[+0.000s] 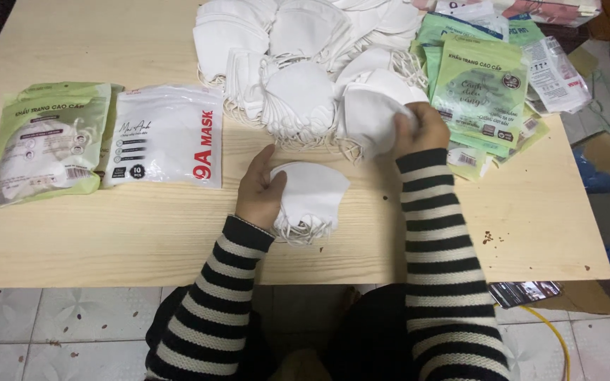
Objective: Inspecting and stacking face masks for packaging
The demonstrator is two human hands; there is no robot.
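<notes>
From my seat, the step in hand looked like counting off white face masks into a small stack. My left hand (259,194) sat near the middle of the wooden surface (142,240), its grip closed loosely around the left edge of a small stack of masks (312,201) that lay flat on the wood, ear loops spilling out toward six o'clock. My right hand (421,130) was up at about one o'clock from that stack, its grip pinched shut on a single white mask (372,116) at the near edge of the big loose heap of masks (298,63), which filled the twelve o'clock side of the surface. I could not tell whether the pinched mask was fully clear of its neighbours.

At nine o'clock lay a filled white packet (167,137) and, just beside it further left, a filled green packet (47,141). At two to three o'clock sat a fanned pile of empty green bags (478,92), with a clear bag (555,74) beyond it. A phone (524,291) rested below the surface's near right corner.

I judged the stack under my left hand was only partly built. The next move called for lifting the single mask free without dragging tangled loops along, then laying it squarely on the stack while the left hand kept the edges lined up.
</notes>
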